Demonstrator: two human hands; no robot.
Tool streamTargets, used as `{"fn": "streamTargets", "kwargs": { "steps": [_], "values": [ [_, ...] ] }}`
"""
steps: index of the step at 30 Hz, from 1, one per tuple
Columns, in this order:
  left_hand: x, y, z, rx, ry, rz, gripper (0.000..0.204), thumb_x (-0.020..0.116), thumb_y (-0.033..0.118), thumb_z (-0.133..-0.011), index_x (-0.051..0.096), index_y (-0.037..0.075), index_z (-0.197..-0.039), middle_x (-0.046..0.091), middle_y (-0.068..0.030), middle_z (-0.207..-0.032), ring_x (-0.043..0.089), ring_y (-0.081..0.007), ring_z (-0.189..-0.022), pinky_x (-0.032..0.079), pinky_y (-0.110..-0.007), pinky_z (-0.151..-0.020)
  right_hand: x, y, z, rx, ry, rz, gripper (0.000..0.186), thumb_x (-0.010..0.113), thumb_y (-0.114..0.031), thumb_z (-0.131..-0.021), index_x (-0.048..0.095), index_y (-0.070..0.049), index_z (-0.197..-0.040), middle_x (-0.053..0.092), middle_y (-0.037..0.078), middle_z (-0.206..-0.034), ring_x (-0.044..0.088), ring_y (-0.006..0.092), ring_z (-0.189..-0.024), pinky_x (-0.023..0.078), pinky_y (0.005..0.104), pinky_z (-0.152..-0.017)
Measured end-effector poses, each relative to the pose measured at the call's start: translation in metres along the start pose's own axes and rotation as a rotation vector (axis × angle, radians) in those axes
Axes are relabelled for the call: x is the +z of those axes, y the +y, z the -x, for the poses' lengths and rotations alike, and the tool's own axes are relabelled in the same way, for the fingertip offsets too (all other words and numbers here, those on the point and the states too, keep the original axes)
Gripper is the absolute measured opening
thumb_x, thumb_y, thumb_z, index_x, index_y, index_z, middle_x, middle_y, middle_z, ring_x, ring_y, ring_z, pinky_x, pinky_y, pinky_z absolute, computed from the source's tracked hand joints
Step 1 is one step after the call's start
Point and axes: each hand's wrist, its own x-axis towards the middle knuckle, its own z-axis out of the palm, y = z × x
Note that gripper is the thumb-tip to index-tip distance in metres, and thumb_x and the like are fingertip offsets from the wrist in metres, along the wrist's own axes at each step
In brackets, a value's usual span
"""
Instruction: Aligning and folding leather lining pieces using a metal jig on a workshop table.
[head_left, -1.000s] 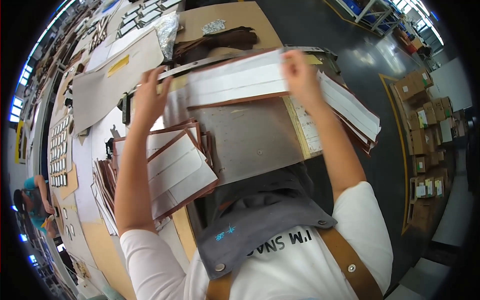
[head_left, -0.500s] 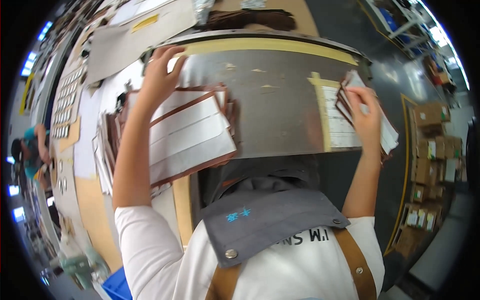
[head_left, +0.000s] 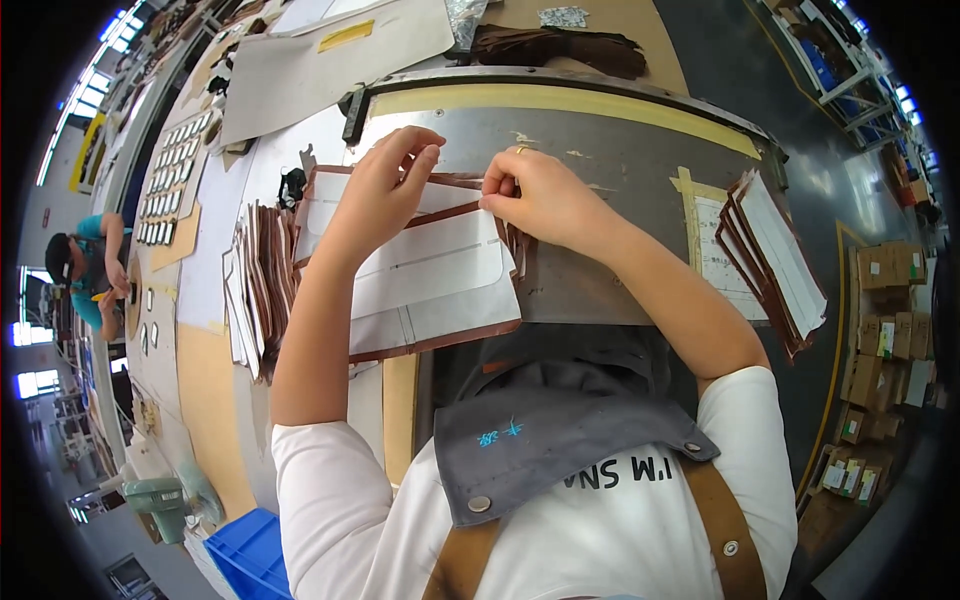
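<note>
Left hand loosely parted over panels, right hand pinching the top one's edge, bare plate stretching away rightward

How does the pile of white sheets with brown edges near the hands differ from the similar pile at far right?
The near pile shows a wide top face; the right pile shows a narrower one. The near pile's top sheet runs mostly crosswise, while the right pile slants lengthwise. The left hand and right hand are at the near pile, none at the right pile. Both show white and brown.
</note>
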Motion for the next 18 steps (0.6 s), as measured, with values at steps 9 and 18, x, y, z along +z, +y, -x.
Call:
{"fn": "streamTargets", "kwargs": {
  "steps": [9,18],
  "values": [
    [-0.001,-0.004,-0.019,0.007,-0.012,0.073,0.019,0.048,0.017,-0.087,0.054,0.003,-0.098,0.058,-0.0091,-0.088,0.054,-0.0158,-0.078,0.044,-0.028,-0.067,0.005,-0.006,0.002,-0.073,0.015,-0.064,0.016,0.060,-0.013,-0.073,0.054,-0.001,-0.082,0.056,0.008,-0.073,0.053,0.0175,-0.064,0.043,0.0295,-0.061],
    [-0.004,0.000,-0.052,0.353,0.193,-0.361,0.015,0.052,0.008,-0.082,0.056,0.003,-0.096,0.057,-0.0130,-0.096,0.055,-0.0293,-0.086,0.044,-0.032,-0.073,-0.082,0.063,-0.016,-0.026,0.447,-0.082,0.014,0.056,-0.008,-0.079,0.053,-0.001,-0.091,0.054,0.002,-0.082,0.052,0.0071,-0.071,0.042,0.0204,-0.063]
  ]
}}
